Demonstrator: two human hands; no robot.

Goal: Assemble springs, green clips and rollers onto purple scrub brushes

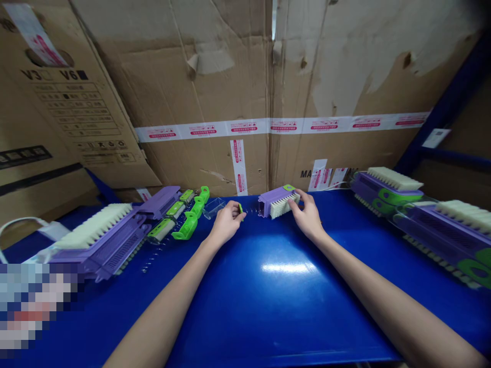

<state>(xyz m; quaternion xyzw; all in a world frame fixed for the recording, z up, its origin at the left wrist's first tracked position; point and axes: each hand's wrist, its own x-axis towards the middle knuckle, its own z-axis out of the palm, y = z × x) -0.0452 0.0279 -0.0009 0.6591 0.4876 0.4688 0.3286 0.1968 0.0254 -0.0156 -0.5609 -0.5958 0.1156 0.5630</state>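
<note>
My left hand (226, 221) is closed in a pinch on a small green piece (241, 208), of which only a thin edge shows. Between the two hands, a thin wire spring (252, 210) lies near the purple part. My right hand (308, 213) grips the right end of a purple brush block (274, 197) with cream bristles and a green end, thumb against the bristles. The block's open left end faces my left hand. Just left of my left hand is a clear plastic piece (214, 207), beside several bright green caps (197, 207).
Purple brush blocks (115, 245) stand on the left of the blue table (238, 306), near green-and-cream pieces (174, 209) and loose springs (151, 255). More brush blocks (387, 186) line the right side. Cardboard (199, 92) walls the back; a blue post (441, 102) rises at right.
</note>
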